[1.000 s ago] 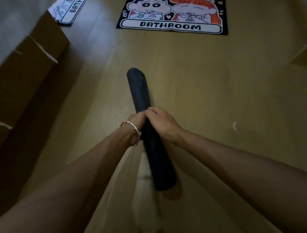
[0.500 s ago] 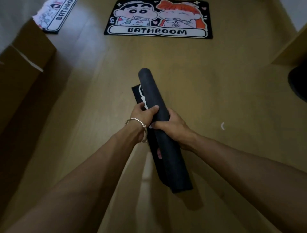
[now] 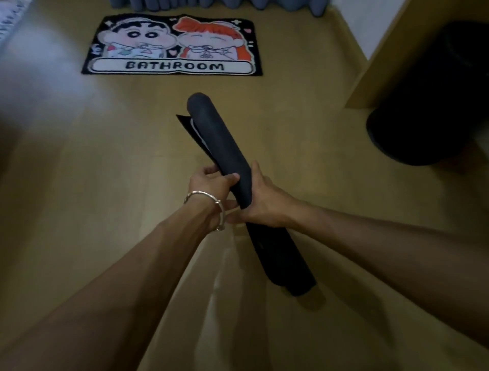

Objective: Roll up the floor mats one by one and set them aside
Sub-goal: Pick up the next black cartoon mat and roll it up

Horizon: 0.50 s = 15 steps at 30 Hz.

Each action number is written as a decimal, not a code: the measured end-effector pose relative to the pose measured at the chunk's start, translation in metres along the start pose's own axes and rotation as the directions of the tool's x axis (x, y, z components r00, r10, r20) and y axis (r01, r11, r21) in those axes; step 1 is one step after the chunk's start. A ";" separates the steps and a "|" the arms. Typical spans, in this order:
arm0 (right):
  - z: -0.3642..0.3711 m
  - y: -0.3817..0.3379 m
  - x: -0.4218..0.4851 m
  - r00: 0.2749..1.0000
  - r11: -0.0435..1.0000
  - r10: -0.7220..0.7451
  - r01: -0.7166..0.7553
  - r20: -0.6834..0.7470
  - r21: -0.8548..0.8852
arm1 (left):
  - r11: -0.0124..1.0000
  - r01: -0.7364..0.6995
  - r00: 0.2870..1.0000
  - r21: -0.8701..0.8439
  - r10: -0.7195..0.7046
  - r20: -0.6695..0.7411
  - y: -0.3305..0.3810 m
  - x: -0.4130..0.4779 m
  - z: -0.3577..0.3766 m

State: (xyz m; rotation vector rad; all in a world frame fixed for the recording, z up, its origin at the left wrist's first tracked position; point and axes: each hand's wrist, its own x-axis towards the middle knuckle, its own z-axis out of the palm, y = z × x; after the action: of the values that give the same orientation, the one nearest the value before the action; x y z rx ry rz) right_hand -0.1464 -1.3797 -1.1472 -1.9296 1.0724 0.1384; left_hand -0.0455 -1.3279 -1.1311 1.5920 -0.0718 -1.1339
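Observation:
A dark rolled mat point(image 3: 219, 140) is held off the wooden floor at the middle of the view, its far end pointing up-left and its near end down-right. A loose flap edge sticks out along its left side. My left hand point(image 3: 211, 182), with a silver bracelet on the wrist, grips the roll from the left, thumb on top. My right hand point(image 3: 264, 201) wraps the roll from the right just below it. A flat cartoon mat point(image 3: 172, 45) reading BATHROOM lies on the floor farther ahead.
A large dark round object point(image 3: 428, 106) stands at the right beside a wooden panel point(image 3: 381, 61). Grey curtain folds point(image 3: 217, 2) hang along the top edge. A pale patterned mat corner point(image 3: 10, 23) shows at the top left.
The roll has been lifted and swung to the right, and a loose flap has come out along its left side. The view has turned right; the cardboard box at left is gone.

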 end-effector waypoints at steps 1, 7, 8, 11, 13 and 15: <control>-0.014 0.011 -0.004 1.000 0.996 0.012 -0.014 -0.025 -0.086 | 1.000 0.020 0.999 -0.017 -0.019 0.037 -0.003 -0.003 0.014; -0.076 0.089 -0.042 0.990 0.841 0.018 -0.089 -0.137 -0.534 | 0.958 0.055 0.914 0.280 -0.161 0.371 -0.022 -0.022 0.098; -0.082 0.105 -0.046 0.984 0.823 0.023 -0.120 -0.179 -0.556 | 0.937 0.016 0.896 0.350 -0.168 0.410 -0.027 -0.026 0.111; -0.090 0.152 -0.058 0.954 0.795 0.050 -0.218 -0.297 -0.566 | 0.884 -0.081 0.817 0.460 -0.206 0.539 -0.046 -0.033 0.145; -0.093 0.185 -0.068 0.935 0.757 0.077 -0.280 -0.345 -0.590 | 0.808 -0.219 0.730 0.547 -0.236 0.641 -0.065 -0.037 0.165; -0.102 0.222 -0.082 0.912 0.705 0.120 -0.356 -0.393 -0.613 | 0.725 -0.312 0.681 0.614 -0.280 0.677 -0.085 -0.040 0.180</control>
State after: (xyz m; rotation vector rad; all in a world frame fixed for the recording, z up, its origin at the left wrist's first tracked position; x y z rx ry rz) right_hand -0.3891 -1.4537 -1.1919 -2.5093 1.6754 0.4205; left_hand -0.2316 -1.4037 -1.1573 1.6143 -1.2042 -1.8233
